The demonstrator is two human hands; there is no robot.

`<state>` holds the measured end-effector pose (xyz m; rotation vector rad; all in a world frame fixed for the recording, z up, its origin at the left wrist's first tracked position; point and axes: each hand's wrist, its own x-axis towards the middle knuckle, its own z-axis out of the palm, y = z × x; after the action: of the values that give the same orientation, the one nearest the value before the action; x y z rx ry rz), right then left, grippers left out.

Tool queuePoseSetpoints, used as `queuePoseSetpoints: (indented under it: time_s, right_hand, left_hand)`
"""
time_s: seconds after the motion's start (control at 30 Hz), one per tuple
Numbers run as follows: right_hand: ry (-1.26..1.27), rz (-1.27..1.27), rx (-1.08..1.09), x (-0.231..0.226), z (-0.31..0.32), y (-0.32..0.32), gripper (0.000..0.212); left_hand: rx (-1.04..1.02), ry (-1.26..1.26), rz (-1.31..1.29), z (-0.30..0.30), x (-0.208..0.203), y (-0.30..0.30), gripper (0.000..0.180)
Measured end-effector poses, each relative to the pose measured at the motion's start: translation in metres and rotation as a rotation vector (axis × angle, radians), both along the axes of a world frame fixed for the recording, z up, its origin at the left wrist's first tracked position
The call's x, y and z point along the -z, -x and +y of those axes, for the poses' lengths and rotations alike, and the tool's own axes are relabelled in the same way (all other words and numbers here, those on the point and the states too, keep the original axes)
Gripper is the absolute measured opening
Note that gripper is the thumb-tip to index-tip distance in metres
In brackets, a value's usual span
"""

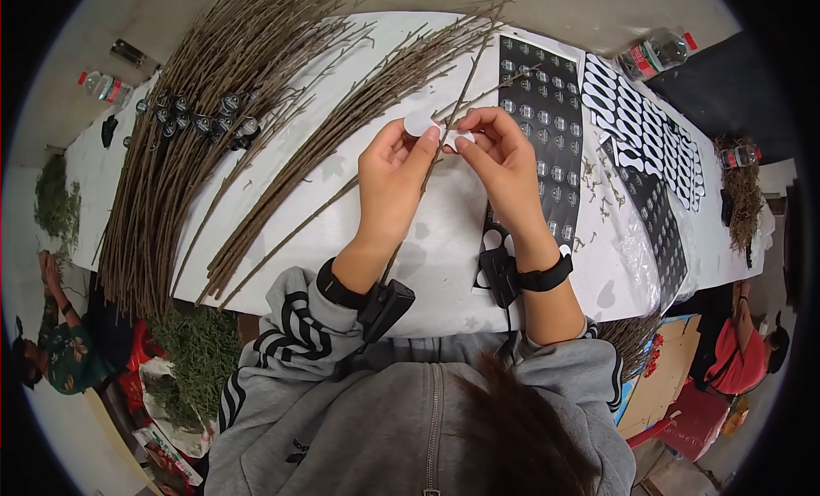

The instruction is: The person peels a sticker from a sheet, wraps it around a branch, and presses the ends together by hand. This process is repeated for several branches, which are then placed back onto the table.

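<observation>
A white sticker label (418, 124) with rounded ends is at a thin bare branch (468, 79) over the middle of the table. My left hand (389, 176) pinches one round end between thumb and fingers, left of the branch. On the other side, my right hand (508, 172) grips the label's other end, its fingers curled. The branch passes between both hands and slants down by my left wrist. Whether the label is stuck to the bark cannot be made out. Beside my right hand lies a black sheet of round-ended labels (551, 112).
A thick bundle of branches (162, 206) with black tags lies at left, a smaller bundle (342, 133) nearer. Peeled label backing (636, 120), clear plastic and bottles (653, 59) are at right. Greenery (201, 351) stands below the table's left edge. Two people sit at the far sides.
</observation>
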<state>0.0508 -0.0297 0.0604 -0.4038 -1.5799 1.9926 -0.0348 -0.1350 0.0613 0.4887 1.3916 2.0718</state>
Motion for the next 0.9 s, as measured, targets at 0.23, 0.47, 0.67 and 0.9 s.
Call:
queuePoseSetpoints:
  time_s: [0.23, 0.47, 0.67, 0.9]
  right_hand:
    - [-0.095, -0.069, 0.002, 0.0, 0.002, -0.002, 0.013]
    - [-0.227, -0.113, -0.078, -0.01, 0.007, -0.008, 0.012]
    - [-0.359, -0.107, -0.184, -0.024, 0.019, -0.018, 0.018]
    - [-1.188, 0.005, 0.02, -0.035, 0.025, -0.021, 0.032]
  left_hand:
    - [-0.015, -0.025, -0.055, -0.001, 0.005, 0.003, 0.017]
    - [-0.042, -0.034, -0.146, -0.001, 0.007, 0.001, 0.018]
    - [0.011, -0.004, -0.209, -0.002, 0.01, -0.002, 0.02]
    - [0.199, 0.12, -0.205, -0.003, -0.001, -0.005, 0.022]
